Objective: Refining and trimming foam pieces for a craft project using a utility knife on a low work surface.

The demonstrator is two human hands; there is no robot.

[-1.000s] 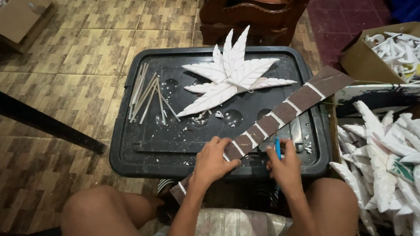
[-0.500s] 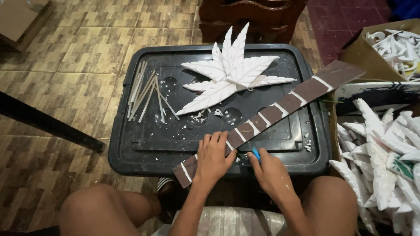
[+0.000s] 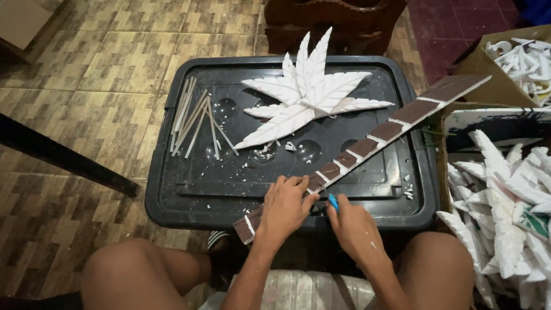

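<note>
Strip: a long brown strip (image 3: 367, 146) with white cross-bands lies slantwise over the black bin lid (image 3: 172, 195), its far end past the lid's right rim, its near end over the front edge by the knees.
Left hand: the left hand (image 3: 285, 208) lies flat on the strip's near part, fingers spread and pressing it down onto the lid.
Right hand: the right hand (image 3: 357, 229) is closed round a blue cutter (image 3: 333, 202), whose tip meets the strip just right of the left fingers.
Change: a second ago the right hand sat further right, along the lid's front edge; it has since come in close beside the left hand. The strip has slid with it, so less of it now hangs off the front.
Meaning: the cutting point seems to have stepped to a band nearer the strip's near end. Whether the blade is actually in the strip is hard to tell; the hand hides it.
Around: white foam leaves (image 3: 310, 92) and thin sticks (image 3: 195, 117) lie further back on the lid, with white crumbs scattered between; more foam pieces (image 3: 505, 195) are heaped at the right.
</note>
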